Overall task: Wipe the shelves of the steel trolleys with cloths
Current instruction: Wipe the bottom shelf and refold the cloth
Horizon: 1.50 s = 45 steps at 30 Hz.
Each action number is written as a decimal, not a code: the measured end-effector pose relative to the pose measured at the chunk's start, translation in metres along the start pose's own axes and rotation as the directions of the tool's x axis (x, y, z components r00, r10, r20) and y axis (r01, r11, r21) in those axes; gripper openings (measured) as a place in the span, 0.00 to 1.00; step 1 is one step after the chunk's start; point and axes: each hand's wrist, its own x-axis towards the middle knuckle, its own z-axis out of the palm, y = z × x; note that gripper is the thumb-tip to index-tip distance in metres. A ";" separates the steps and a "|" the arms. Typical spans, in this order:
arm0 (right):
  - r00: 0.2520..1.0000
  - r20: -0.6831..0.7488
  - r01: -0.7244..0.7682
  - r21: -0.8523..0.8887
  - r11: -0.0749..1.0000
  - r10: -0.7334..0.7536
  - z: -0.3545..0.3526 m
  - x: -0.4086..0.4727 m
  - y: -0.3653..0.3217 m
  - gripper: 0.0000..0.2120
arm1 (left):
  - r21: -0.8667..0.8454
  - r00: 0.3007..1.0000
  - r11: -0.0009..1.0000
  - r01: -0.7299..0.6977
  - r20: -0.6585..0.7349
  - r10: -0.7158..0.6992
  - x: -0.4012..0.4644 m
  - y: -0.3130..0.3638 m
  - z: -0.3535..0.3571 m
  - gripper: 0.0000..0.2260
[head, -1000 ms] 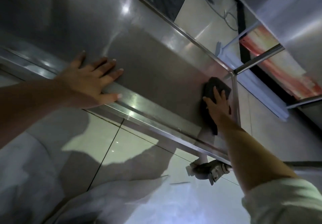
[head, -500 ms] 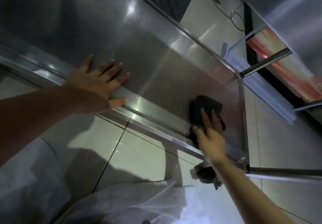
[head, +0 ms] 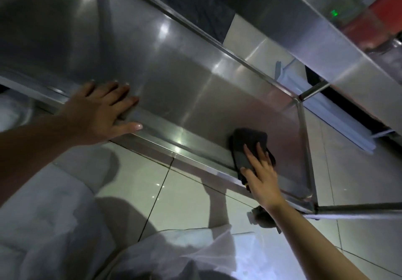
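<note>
Floor (head: 189, 194) was pale glossy tile, filling the lower view. Trolley shelf (head: 174, 88) ran across it on a diagonal: brushed steel, raised lip on the near edge, corner post (head: 305, 149) at the right end. A second steel trolley (head: 326, 40) sat just beyond, upper right.

I had the left hand (head: 102, 114) flat on the shelf's near lip, fingers spread onto the steel, thumb along the rail. Grip released, grasping nothing; I read it as a brace. Right hand (head: 261, 177) was pressed palm-down on the dark cloth (head: 250, 149), fingers extended over it, not curled round it. So that grip was released too, pinning the cloth by pressure only.

Cloth lay on the shelf near the right end, touching the near lip, its lower corner draping over the edge. A caster (head: 263, 216) showed under that corner, partly hidden by my forearm.

My judgement: mid-wipe at the right-hand front corner, most of the shelf not yet covered from here.

Risks:
- Cloth held by friction alone. A stroke toward the lip could push it off onto the floor.
- Trolley is on wheels. Hard sideways push could roll it into the second one if the brace slips.
- Corner post close to the right fingers; fast stroke could knock knuckles.
- Lighting dim, smears hard to check.
</note>
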 end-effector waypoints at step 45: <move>0.874 0.254 0.468 -0.215 0.857 -0.414 0.066 0.052 -0.260 0.28 | -0.053 0.968 0.985 0.167 0.199 -0.154 -0.097 -0.067 -0.018 0.44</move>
